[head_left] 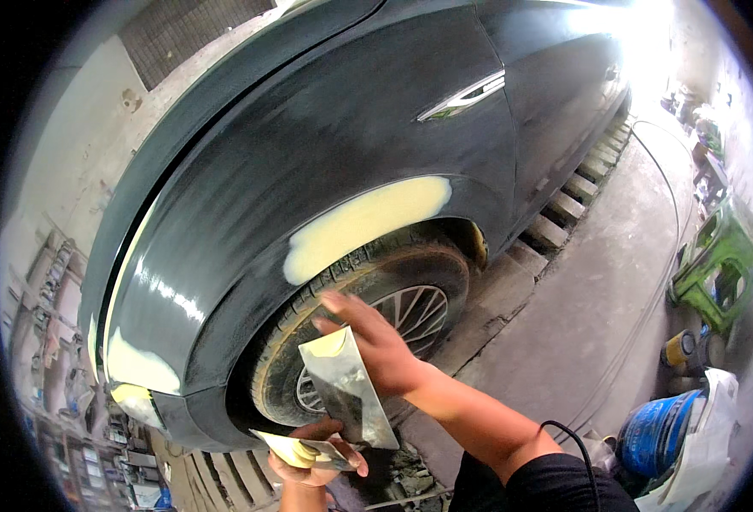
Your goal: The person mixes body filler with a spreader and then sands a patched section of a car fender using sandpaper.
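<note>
Centrally, the right hand (376, 341) grips a broad metal spreader (346, 388), its upper edge carrying a dab of pale yellow filler, fingers extended along the blade's back. Just below it, the left hand (312, 456) closes around a second, smaller spreader (295, 448) loaded with the same yellow filler; the two blades touch near their lower ends. Directly beyond both hands stands the front wheel (393, 299) of a dark car, and above the wheel, along the arch, lies a patch of filler (363, 224) already spread on the fender (308, 145), whose paint around it looks dulled. A further pale patch (142, 363) sits on the panel up and to the left of the left hand. Judging by this, filler application is partly done; smoothing and any further coats appear to remain. To the right of the right forearm, on the floor, a blue bucket (656, 433) stands beside a white sheet; its contents cannot be made out. Farther right rests a green stool (722, 260).
</note>
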`<state>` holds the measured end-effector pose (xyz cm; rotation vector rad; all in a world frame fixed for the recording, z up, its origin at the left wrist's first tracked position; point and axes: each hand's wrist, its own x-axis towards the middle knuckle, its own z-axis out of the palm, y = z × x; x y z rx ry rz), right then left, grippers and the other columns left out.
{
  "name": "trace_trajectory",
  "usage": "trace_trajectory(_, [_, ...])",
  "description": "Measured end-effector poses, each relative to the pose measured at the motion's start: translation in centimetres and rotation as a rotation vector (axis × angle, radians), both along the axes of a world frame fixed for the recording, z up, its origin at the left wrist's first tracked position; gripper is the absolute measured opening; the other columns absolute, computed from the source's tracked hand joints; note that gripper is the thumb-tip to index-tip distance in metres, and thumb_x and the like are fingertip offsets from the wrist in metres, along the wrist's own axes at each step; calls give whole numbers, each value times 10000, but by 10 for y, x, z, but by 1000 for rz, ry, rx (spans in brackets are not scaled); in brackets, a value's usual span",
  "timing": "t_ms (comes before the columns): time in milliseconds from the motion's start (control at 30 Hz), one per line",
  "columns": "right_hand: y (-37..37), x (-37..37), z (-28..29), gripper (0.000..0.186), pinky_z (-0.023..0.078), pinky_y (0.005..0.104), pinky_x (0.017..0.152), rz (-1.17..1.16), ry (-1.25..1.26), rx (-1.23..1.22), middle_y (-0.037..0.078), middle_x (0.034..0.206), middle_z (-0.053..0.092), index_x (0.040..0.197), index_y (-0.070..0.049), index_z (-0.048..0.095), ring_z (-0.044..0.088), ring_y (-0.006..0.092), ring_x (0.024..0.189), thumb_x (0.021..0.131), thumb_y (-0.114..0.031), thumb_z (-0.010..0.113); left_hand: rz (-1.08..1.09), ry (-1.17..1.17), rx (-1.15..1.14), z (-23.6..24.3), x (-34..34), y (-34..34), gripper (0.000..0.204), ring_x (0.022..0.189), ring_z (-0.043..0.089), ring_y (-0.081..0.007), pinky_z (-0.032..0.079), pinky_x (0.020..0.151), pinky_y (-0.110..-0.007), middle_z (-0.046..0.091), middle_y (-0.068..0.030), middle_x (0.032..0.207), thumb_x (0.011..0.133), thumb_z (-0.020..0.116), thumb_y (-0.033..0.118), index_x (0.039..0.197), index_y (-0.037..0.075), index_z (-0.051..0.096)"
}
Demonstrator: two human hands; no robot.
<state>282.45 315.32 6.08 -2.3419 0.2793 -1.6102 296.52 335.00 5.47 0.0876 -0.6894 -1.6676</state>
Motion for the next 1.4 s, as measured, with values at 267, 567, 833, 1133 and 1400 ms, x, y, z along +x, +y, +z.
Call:
trace_trajectory(267, [59,-53,0,856,471,416,987,1164,-491,1343,202,1324,522,1402,30,333,568,303,1176,841,-520,674,62,22,181,-2,-26,-15,758,1041,627,-430,497,711,-682,437,-201,1429,919,366,623,1465,99,328])
trace_trajectory(567, [42,-108,37,544,403,432,1016,901,-77,828,248,1334,515,1303,10,557,508,343,1248,851,-257,696,-129,35,299,1,-21,-15,663,1097,548,-548,487,752,-726,481,-283,1335,947,446,516,1450,99,332])
trace_trajectory(833, [22,-109,63,368,423,395,972,675,484,356,206,1291,553,1205,-63,657,541,350,1180,856,-177,687,-137,-26,304,1,-21,-1,692,1109,574,-441,506,776,-681,491,-226,1348,909,561,477,1427,62,364])
trace_trajectory(1133, [64,-109,56,352,412,448,954,-9,257,22,85,1299,539,1120,-199,697,494,332,1204,773,-244,736,372,-282,393,46,-42,-3,716,1228,504,-360,482,899,-600,455,-162,1409,933,457,579,1455,102,344])
trace_trajectory(1400, [82,-88,46,346,398,450,893,-102,392,-78,48,1282,535,1062,-217,695,482,335,1195,725,-282,735,608,-325,452,47,-58,-11,566,1171,554,-321,451,983,-456,553,-148,1304,979,453,455,1374,51,440])
